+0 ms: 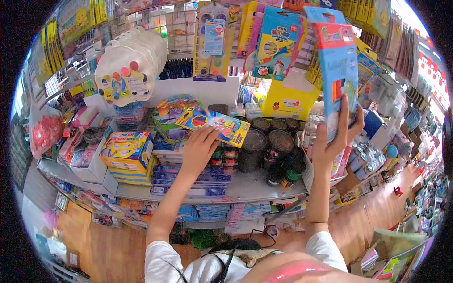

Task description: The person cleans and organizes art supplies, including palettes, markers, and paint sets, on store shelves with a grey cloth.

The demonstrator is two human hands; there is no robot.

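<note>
My left hand (203,140) is closed on the lower edge of a yellow and blue box of colour pencils (231,128), fingers across its front and thumb hidden. That box lies tilted over small stacked jars, between a stack of colourful packs (175,109) and black lidded tubs (253,148). Raised on the right, my right hand (340,125) grips the lower end of a tall blue pack with a red band (330,59). Orange and red sticks show through a window in this pack, which stands nearly upright in front of the hanging goods.
White paint palettes (125,78) and a blue carded set (278,42) hang from the wire rack. Yellow boxes (126,150) sit at the shelf's left. Dark bottles (293,170) stand near the front edge of the grey shelf (255,185), beside a white basket (309,172).
</note>
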